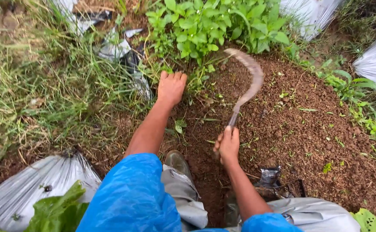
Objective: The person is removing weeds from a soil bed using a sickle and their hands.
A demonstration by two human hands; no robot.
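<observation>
Right hand (228, 145) shut tight around the short handle of a curved, rusty metal sickle (249, 81), with the thin blade arching up and left over the brown dirt bed (299, 129), well clear of the fingers. Looks light, stiff and sharp, so best held only by the handle. Left hand (171, 87) pressed flat, fingers bent into the leafy green weeds (205, 25), holding nothing.

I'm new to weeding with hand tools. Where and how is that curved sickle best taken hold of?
Grip the sickle by its short handle at the near end, coming from below, as the right hand does. The thin blade curves up and away towards the leafy weeds, so only the handle looks safe to hold. The left hand rests on the soil beside the weeds, apart from the blade.
</observation>
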